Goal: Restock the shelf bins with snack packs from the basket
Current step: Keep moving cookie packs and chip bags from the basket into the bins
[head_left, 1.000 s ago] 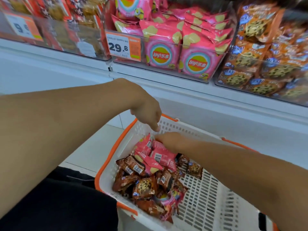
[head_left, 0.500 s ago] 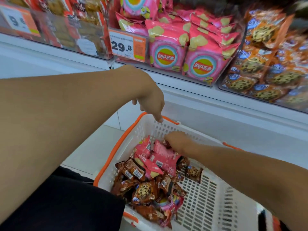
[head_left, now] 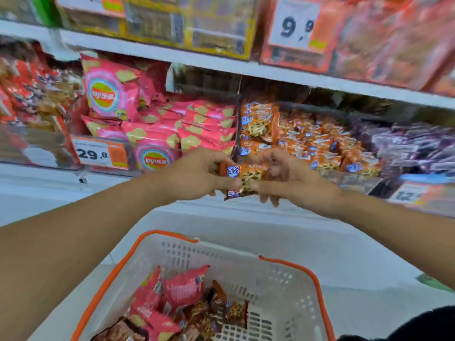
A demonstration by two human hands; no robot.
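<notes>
Hands: two are seen, the left hand and the right hand. Orange cookie packs held between them: at least two, the exact number not discernible. Basket: one, white with an orange rim. Pink packs lying in it: about four are counted; brown cookie packs beside them: several, partly hidden. Price tags: three are counted, "29.8", "9.9" and a blurred third.

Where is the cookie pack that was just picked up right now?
In the head view, centre frame: the cookie pack is held between the left hand and right hand, raised above the basket, in front of the cookie bin.
</notes>
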